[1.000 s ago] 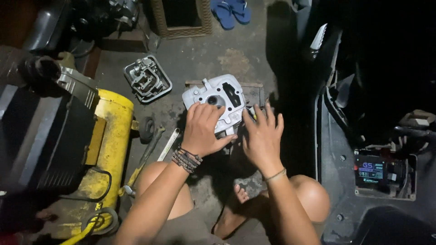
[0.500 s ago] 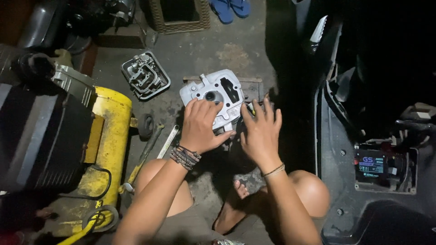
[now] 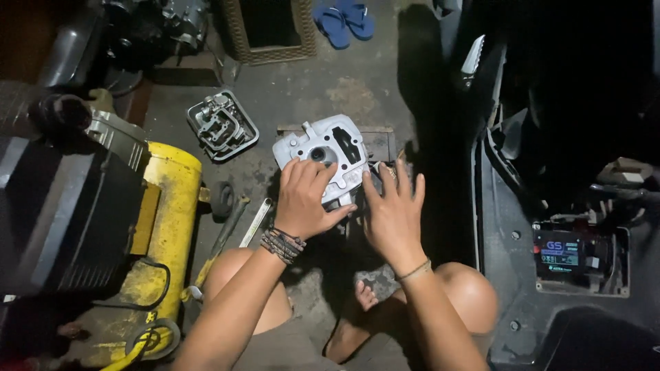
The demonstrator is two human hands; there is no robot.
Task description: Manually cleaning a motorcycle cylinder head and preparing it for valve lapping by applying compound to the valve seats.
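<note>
The left hand (image 3: 306,199) is pressing spread fingers on the grey metal cylinder head (image 3: 323,154) lying on the floor (image 3: 357,89); the right hand (image 3: 393,209), open, is touching its right edge. It looks heavy, rigid, best gripped by both sides.

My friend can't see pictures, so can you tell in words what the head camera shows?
A person squatting on a concrete floor presses the left hand onto a silver engine cylinder head while the right hand rests at its right edge. Nearby lie a second metal engine part, a wrench, a yellow tank and blue sandals.
</note>
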